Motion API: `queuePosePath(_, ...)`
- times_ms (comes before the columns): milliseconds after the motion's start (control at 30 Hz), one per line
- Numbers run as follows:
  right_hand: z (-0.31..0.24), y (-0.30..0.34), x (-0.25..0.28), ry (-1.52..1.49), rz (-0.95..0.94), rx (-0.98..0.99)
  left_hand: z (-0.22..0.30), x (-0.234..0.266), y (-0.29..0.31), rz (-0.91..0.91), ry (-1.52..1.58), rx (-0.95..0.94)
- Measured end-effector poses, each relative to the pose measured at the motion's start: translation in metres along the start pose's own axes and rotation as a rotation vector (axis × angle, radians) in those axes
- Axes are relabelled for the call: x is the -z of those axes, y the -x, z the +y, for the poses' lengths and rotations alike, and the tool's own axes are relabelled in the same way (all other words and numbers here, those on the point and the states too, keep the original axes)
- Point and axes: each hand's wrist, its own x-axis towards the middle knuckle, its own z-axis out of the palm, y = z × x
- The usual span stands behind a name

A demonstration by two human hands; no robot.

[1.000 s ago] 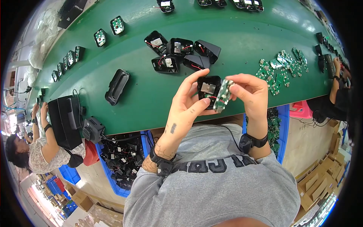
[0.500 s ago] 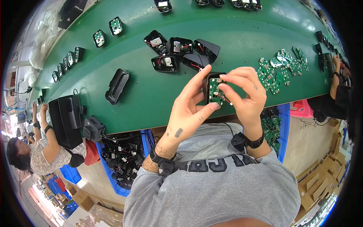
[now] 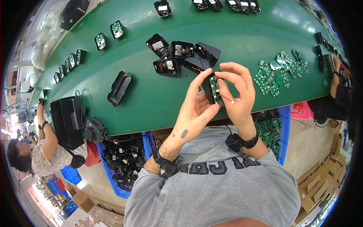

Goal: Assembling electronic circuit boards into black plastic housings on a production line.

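Observation:
My left hand (image 3: 193, 115) is closed around the side of a black plastic housing (image 3: 206, 87), its thumb at the near end. A green circuit board (image 3: 214, 89) sits at the mouth of this housing, tilted so that its face shows narrow. With thumb and fingers, my right hand (image 3: 241, 96) pinches the board's right edge. Thin red and black wires (image 3: 226, 98) with a small white plug stick out beside my right thumb. Whether the board is fully seated in the housing, I cannot tell. Just beyond my fingertips lie several open black housings (image 3: 181, 49) with wires inside.
A pile of loose circuit boards (image 3: 278, 73) lies right on the green table (image 3: 159, 98). An empty black shell (image 3: 120, 88) lies left, with housings holding boards (image 3: 116, 29) farther off. Blue bins (image 3: 117, 185) stand below the table edge. People work at both sides.
The housing and board have turned, so the board's face now shows narrower. My right hand has shifted slightly left, its fingers around the board's edge. The view has moved a little.

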Motion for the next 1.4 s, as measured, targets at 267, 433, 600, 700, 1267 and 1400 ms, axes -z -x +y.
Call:
queuePosePath(267, 0.003, 0.003, 0.006, 0.042, -0.104, 0.128, 0.0, -0.003, 0.002, -0.005, -0.081, -0.01)
queuePosePath(433, -0.013, 0.0, 0.005, -0.521, -0.066, -0.415, -0.003, -0.001, 0.001, -0.006, -0.096, -0.06)
queuePosePath(600, -0.021, -0.002, 0.027, -0.68, -0.312, -0.668, -0.002, -0.004, 0.006, -0.025, -0.219, -0.087)
queuePosePath(700, -0.027, 0.001, 0.026, -0.588, -0.257, -0.52, -0.003, -0.002, 0.009, -0.055, -0.296, -0.097)
queuePosePath(1267, -0.015, -0.023, 0.012, -0.692, -0.304, -0.536, 0.027, -0.003, -0.009, 0.092, -0.514, -0.158)
queuePosePath(1400, -0.019, -0.037, 0.03, -0.338, -0.576, -0.414, 0.053, 0.021, -0.007, 0.003, -0.352, 0.071)
